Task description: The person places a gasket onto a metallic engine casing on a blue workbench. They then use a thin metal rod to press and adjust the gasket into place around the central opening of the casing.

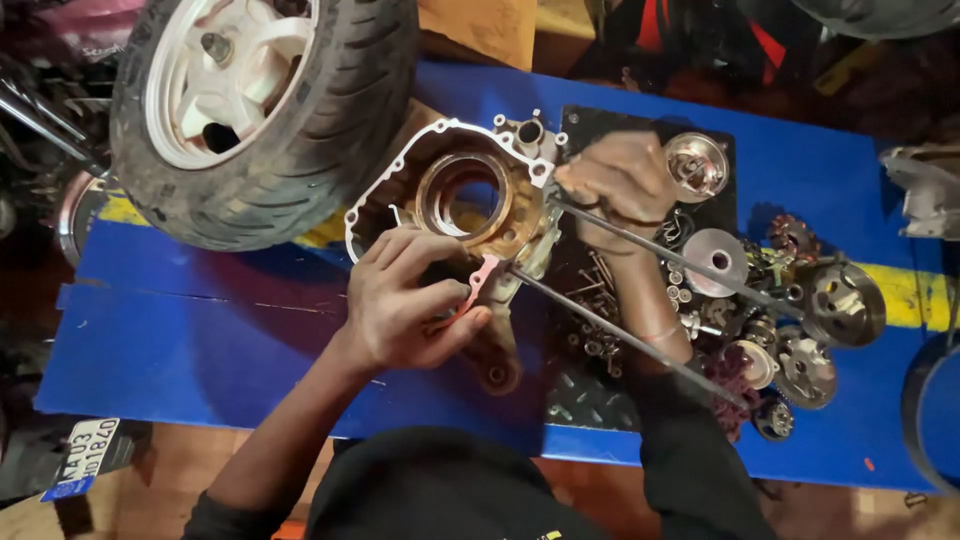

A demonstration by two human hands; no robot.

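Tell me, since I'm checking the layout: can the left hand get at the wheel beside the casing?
Probably yes: the left hand rests on the engine casing, and the wheel lies just beyond it with nothing between.

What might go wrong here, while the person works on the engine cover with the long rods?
1. The left hand pinches a small pink piece at the edge of the engine cover; it may slip or bend.
2. The long rods under the right hand cross loose bolts and gears, and could sweep them off the black mat.
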